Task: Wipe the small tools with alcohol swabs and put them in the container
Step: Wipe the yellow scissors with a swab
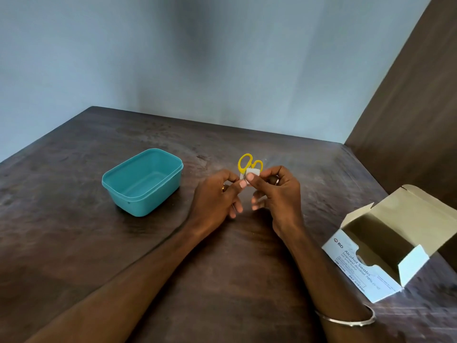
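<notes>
Yellow handle loops of the scissors [248,163] stick up past both hands, above the middle of the dark wooden worktop [81,238]. The left hand [217,198] has its thumb and forefinger closed in a pinch on the scissors below the loops; the blades are hidden behind the fingers. The right hand [278,194] pinches a small white swab [252,173] between thumb and forefinger, pressed against the scissors just where the left grip ends, so the two grips nearly touch. The other fingers of both hands are loosely curled.

Left of the left grip, near but apart from it, stands the teal tub [142,181], lid off, its open mouth showing a bare floor. A strip of bare worktop lies between its right rim and the left hand. Right of the right grip and nearer the person, well apart, sits the open box [378,256] of alcohol swabs, flaps up, close to the worktop's right edge beside a brown panel [415,95]. Beyond the grips, bare worktop runs to the far edge, which meets a pale blue wall [173,58]. A metal bangle [346,320] circles the right wrist.
</notes>
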